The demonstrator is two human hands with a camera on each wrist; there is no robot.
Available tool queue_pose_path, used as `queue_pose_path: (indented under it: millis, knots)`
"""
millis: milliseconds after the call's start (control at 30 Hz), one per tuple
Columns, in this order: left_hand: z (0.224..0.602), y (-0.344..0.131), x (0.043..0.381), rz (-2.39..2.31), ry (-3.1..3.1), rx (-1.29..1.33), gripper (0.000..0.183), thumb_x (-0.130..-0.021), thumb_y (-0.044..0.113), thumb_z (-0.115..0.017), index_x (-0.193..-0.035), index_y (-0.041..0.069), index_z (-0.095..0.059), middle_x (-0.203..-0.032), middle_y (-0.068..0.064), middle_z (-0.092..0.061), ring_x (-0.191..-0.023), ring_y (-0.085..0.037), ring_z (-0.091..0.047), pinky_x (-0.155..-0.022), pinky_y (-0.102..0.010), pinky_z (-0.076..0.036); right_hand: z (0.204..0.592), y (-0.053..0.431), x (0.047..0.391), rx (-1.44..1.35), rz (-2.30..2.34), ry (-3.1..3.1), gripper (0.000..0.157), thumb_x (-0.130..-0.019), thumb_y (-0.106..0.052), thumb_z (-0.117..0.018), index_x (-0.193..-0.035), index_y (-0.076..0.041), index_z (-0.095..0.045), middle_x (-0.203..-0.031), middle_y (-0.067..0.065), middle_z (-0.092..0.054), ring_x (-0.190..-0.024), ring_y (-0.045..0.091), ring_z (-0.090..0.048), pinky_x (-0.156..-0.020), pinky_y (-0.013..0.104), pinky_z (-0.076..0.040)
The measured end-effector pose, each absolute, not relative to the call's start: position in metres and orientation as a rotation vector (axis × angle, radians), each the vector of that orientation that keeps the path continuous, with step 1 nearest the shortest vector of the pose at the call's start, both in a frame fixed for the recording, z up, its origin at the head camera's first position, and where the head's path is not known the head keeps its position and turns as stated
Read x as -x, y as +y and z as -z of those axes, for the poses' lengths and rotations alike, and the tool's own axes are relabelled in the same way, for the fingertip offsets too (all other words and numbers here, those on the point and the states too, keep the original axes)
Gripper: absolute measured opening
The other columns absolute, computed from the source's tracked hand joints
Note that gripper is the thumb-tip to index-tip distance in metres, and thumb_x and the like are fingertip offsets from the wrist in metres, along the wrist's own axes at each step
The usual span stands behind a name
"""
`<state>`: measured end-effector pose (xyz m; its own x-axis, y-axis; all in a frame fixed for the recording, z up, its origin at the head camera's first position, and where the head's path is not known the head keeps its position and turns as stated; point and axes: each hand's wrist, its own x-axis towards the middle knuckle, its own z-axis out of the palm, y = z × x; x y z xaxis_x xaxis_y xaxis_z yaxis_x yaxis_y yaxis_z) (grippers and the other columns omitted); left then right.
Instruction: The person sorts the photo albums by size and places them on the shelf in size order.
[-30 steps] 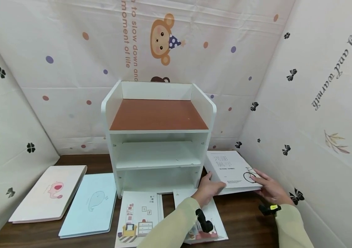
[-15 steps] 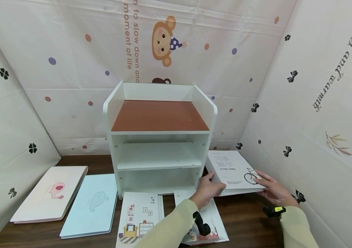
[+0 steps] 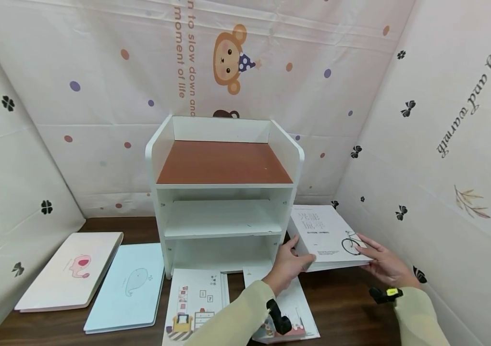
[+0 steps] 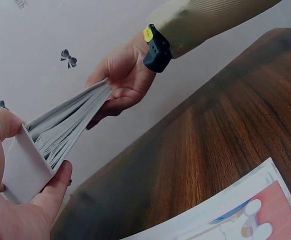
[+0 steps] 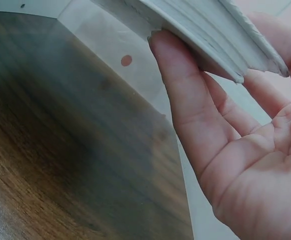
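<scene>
A thick white book [image 3: 321,235] with a bicycle drawing on its cover is held between both hands, right of the small white shelf [image 3: 224,186]. My left hand [image 3: 289,265] grips its spine corner, thumb above and fingers below, as the left wrist view shows. On the opposite edge, my right hand [image 3: 386,264] pinches the book; in the right wrist view its fingers [image 5: 180,85] lie under the cover. The pages [image 4: 68,127] fan slightly apart at the near end. In the left wrist view the book is raised over the dark wooden table [image 4: 195,135].
A pink-elephant book [image 3: 66,274] and a pale blue whale book [image 3: 128,288] lie left of the shelf. Two illustrated books [image 3: 198,298] lie in front of it, the right one [image 3: 301,307] partly under my left forearm. Printed cloth walls [image 3: 401,168] enclose the table.
The white book has risen slightly at its far end and shifted a little right. My right hand has moved slightly right with it, while my left hand keeps its grip.
</scene>
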<state>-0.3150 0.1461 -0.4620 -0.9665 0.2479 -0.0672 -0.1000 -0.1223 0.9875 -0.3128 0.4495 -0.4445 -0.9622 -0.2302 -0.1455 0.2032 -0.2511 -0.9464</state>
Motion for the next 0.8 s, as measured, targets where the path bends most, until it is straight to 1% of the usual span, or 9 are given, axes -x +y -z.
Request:
queue_pose_path:
  millis: [133, 300, 400, 600, 800]
  knots:
    - [0.458, 0.145, 0.312, -2.184, 1.925, -0.174, 0.082, -0.074, 0.021, -0.080, -0.144, 0.029, -0.038, -0.121, -0.006, -0.054, -0.107, -0.021, -0.056, -0.071, -0.036, -0.056, 0.439, 0.448, 0.309, 0.039, 2.301, 1.729, 0.050, -0.098, -0.003, -0.045, -0.142, -0.026, -0.042, -0.115, -0.004, -0.067, -0.096, 0.020, -0.068, -0.082, 0.037, -0.056]
    - [0.453, 0.143, 0.310, -2.183, 1.943, -0.179, 0.082, -0.074, 0.021, -0.081, -0.143, 0.031, -0.038, -0.113, -0.002, -0.057, -0.106, -0.020, -0.056, -0.071, -0.036, -0.056, 0.432, 0.445, 0.305, 0.019, 2.313, 1.732, 0.053, -0.097, -0.002, -0.046, -0.145, -0.023, -0.036, -0.115, -0.003, -0.067, -0.097, 0.022, -0.068, -0.083, 0.038, -0.056]
    - [0.450, 0.141, 0.308, -2.187, 1.948, -0.196, 0.082, -0.074, 0.020, -0.080, -0.143, 0.030, -0.038, -0.108, -0.002, -0.058, -0.104, -0.021, -0.056, -0.070, -0.036, -0.056, 0.430, 0.445, 0.303, 0.013, 2.307, 1.744, 0.054, -0.097, -0.002, -0.047, -0.146, -0.023, -0.035, -0.115, -0.004, -0.067, -0.096, 0.021, -0.068, -0.082, 0.037, -0.056]
    - [0.444, 0.139, 0.304, -2.187, 1.958, -0.212, 0.081, -0.074, 0.019, -0.080, -0.143, 0.028, -0.039, -0.102, -0.003, -0.057, -0.100, -0.021, -0.057, -0.070, -0.036, -0.056, 0.428, 0.447, 0.300, 0.064, 2.312, 1.728, 0.055, -0.098, -0.002, -0.044, -0.147, -0.023, -0.033, -0.117, -0.004, -0.067, -0.098, 0.022, -0.067, -0.083, 0.038, -0.056]
    - [0.440, 0.138, 0.301, -2.189, 1.948, -0.209, 0.081, -0.074, 0.019, -0.080, -0.142, 0.031, -0.039, -0.102, -0.003, -0.058, -0.099, -0.021, -0.058, -0.070, -0.037, -0.057, 0.426, 0.451, 0.297, 0.146, 2.319, 1.658, 0.052, -0.099, 0.000, -0.039, -0.145, -0.025, -0.038, -0.120, -0.002, -0.065, -0.101, 0.025, -0.066, -0.086, 0.041, -0.054]
